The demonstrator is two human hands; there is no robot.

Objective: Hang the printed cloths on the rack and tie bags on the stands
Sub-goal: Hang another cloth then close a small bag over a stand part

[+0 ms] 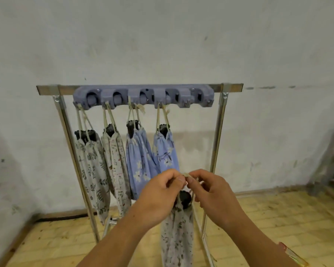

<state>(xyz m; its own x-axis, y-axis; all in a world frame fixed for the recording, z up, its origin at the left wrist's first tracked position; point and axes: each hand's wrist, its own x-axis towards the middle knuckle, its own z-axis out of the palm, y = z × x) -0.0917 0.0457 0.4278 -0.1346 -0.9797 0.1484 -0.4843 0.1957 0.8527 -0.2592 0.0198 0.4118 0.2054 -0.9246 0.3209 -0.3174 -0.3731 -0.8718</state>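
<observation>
Head view: left hand (160, 191) and right hand (210, 189) pinch the drawstring (186, 175) of a leaf-print bag (176, 234), likely knotting it. Next, loop it onto a free hook of the purple holder (143, 97), beyond four hung bags.

The rack (46, 90) carries a blue holder (143, 97) with four bags (137, 157)

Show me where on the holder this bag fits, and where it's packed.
Free: the right end of the holder, between the fourth hanging bag and the right post; two hooks there look bare. Crowded: from the left post across to that bag, four bags hang side by side.
</observation>
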